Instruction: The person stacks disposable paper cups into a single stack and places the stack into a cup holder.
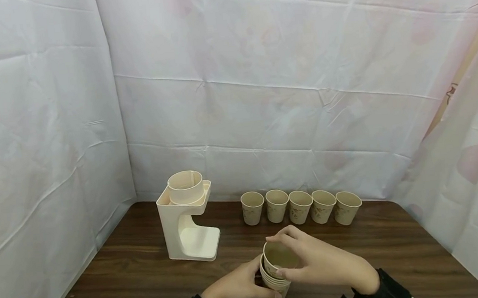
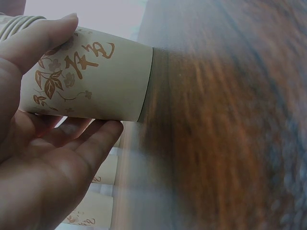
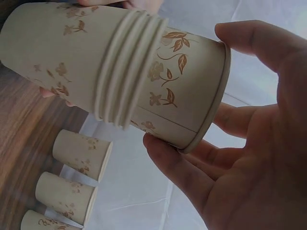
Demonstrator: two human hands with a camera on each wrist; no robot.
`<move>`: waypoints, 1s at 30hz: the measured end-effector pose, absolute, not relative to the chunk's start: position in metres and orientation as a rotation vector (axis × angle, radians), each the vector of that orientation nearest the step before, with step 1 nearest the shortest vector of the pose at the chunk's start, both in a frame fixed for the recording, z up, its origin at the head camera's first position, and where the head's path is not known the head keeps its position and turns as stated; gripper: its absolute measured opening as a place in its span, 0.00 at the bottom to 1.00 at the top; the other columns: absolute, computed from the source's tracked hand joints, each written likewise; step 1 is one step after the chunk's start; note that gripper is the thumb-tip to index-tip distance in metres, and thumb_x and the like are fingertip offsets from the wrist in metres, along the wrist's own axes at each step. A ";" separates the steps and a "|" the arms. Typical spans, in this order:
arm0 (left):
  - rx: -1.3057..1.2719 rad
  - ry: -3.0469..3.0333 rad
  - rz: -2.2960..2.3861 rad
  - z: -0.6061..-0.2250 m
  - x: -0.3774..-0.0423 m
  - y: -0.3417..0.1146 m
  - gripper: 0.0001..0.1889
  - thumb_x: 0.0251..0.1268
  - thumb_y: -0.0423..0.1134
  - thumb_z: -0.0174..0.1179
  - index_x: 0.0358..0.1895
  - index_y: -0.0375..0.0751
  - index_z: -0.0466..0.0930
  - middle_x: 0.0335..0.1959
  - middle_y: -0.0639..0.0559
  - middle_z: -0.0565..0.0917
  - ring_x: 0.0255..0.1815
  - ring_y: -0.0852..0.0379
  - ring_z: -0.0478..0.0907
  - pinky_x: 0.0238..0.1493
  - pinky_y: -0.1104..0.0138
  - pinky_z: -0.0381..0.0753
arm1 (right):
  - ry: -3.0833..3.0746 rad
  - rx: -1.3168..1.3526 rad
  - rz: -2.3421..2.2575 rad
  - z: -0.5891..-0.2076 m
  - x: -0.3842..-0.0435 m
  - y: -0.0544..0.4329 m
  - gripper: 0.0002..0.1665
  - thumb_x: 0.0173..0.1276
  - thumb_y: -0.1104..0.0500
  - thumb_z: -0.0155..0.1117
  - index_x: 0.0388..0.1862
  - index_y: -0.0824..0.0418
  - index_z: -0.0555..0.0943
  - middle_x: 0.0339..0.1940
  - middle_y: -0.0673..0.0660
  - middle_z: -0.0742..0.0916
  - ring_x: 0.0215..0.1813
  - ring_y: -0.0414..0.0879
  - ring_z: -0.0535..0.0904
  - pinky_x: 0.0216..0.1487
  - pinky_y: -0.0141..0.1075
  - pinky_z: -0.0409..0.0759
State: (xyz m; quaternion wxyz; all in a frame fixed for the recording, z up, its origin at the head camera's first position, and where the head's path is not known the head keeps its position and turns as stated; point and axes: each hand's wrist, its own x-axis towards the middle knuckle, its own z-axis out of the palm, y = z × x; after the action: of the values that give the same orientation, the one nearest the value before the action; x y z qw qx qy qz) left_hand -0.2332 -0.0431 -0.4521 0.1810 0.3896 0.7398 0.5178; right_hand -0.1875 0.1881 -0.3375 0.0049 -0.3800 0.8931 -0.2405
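Note:
In the head view my left hand point(image 1: 240, 282) grips a short stack of beige paper cups point(image 1: 277, 290) near the front of the table. The left wrist view shows the thumb and fingers round the stack's lower cup point(image 2: 103, 72), printed with brown leaves and writing. My right hand point(image 1: 320, 259) pinches the top paper cup point(image 1: 280, 256) near its rim. That top cup point(image 3: 189, 91) stands partly out of the stack in the right wrist view, its lower end still inside the several nested rims point(image 3: 129, 69).
Behind the hands, several separate paper cups point(image 1: 301, 207) stand upright in a row on the dark wooden table point(image 1: 130, 274). A cream stand point(image 1: 174, 237) with a round ring point(image 1: 186, 196) on top is at the left. Pale cloth hangs behind and at both sides.

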 end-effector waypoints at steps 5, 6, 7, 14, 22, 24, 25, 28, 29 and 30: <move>1.108 2.080 1.478 -0.453 -0.231 -0.043 0.38 0.59 0.44 0.73 0.72 0.55 0.64 0.58 0.63 0.78 0.58 0.63 0.75 0.58 0.67 0.74 | 2.780 -1.214 -0.743 -0.343 -0.188 0.188 0.32 0.74 0.45 0.63 0.73 0.49 0.69 0.60 0.46 0.74 0.55 0.39 0.76 0.53 0.35 0.78; 1.112 2.071 1.484 -0.453 -0.231 -0.043 0.38 0.59 0.44 0.73 0.72 0.55 0.64 0.57 0.63 0.78 0.57 0.63 0.76 0.57 0.67 0.74 | 2.779 -1.219 -0.739 -0.344 -0.188 0.188 0.32 0.73 0.45 0.63 0.73 0.49 0.69 0.60 0.46 0.74 0.55 0.39 0.76 0.53 0.36 0.78; 1.115 2.057 1.492 -0.454 -0.231 -0.043 0.38 0.60 0.44 0.72 0.72 0.54 0.64 0.57 0.62 0.78 0.57 0.63 0.76 0.57 0.67 0.74 | 2.782 -1.221 -0.730 -0.345 -0.189 0.188 0.32 0.73 0.45 0.63 0.73 0.49 0.69 0.60 0.46 0.73 0.55 0.39 0.76 0.53 0.36 0.78; 1.113 2.001 1.512 -0.455 -0.233 -0.042 0.38 0.61 0.44 0.71 0.73 0.55 0.61 0.58 0.60 0.78 0.56 0.63 0.77 0.57 0.68 0.75 | 2.777 -1.219 -0.696 -0.351 -0.192 0.187 0.34 0.74 0.42 0.61 0.74 0.50 0.68 0.61 0.46 0.73 0.57 0.41 0.75 0.56 0.38 0.78; 1.127 2.005 1.522 -0.454 -0.232 -0.041 0.38 0.61 0.43 0.71 0.73 0.54 0.62 0.60 0.53 0.79 0.56 0.63 0.77 0.57 0.69 0.75 | 2.768 -1.203 -0.702 -0.359 -0.195 0.186 0.36 0.72 0.40 0.63 0.74 0.52 0.69 0.60 0.48 0.74 0.57 0.41 0.76 0.57 0.39 0.77; 1.128 2.007 1.522 -0.454 -0.232 -0.041 0.38 0.61 0.43 0.72 0.72 0.53 0.62 0.59 0.53 0.79 0.56 0.63 0.77 0.57 0.69 0.75 | 2.757 -1.195 -0.708 -0.360 -0.195 0.186 0.36 0.73 0.40 0.62 0.74 0.52 0.69 0.61 0.48 0.74 0.58 0.41 0.76 0.57 0.39 0.77; 1.128 2.010 1.519 -0.453 -0.232 -0.041 0.38 0.61 0.43 0.72 0.72 0.53 0.62 0.59 0.53 0.80 0.56 0.64 0.77 0.57 0.69 0.75 | 2.753 -1.190 -0.711 -0.361 -0.195 0.186 0.36 0.73 0.40 0.62 0.74 0.51 0.68 0.61 0.48 0.74 0.59 0.41 0.75 0.57 0.39 0.77; 1.121 2.014 1.520 -0.453 -0.232 -0.041 0.38 0.60 0.44 0.72 0.72 0.53 0.63 0.58 0.53 0.80 0.55 0.64 0.78 0.56 0.69 0.75 | 2.747 -1.193 -0.721 -0.361 -0.195 0.186 0.36 0.73 0.40 0.63 0.74 0.51 0.68 0.61 0.48 0.73 0.58 0.42 0.76 0.57 0.39 0.78; 1.118 2.014 1.520 -0.453 -0.232 -0.041 0.38 0.60 0.44 0.72 0.72 0.53 0.63 0.58 0.53 0.80 0.55 0.64 0.78 0.56 0.69 0.75 | 2.749 -1.195 -0.723 -0.361 -0.195 0.186 0.36 0.73 0.40 0.63 0.74 0.51 0.68 0.61 0.48 0.74 0.58 0.42 0.76 0.57 0.39 0.78; 1.118 2.015 1.519 -0.453 -0.232 -0.041 0.38 0.60 0.44 0.72 0.72 0.53 0.63 0.58 0.53 0.80 0.55 0.64 0.78 0.56 0.69 0.75 | 2.751 -1.199 -0.723 -0.361 -0.195 0.186 0.36 0.72 0.40 0.63 0.74 0.51 0.68 0.61 0.48 0.74 0.58 0.42 0.76 0.57 0.39 0.78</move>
State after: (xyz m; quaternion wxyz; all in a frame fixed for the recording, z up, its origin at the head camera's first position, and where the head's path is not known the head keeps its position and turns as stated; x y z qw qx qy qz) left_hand -0.2320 -0.0408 -0.4529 0.1897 0.3978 0.7168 0.5403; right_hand -0.1947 0.1856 -0.3611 0.0272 -0.3882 0.8909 -0.2340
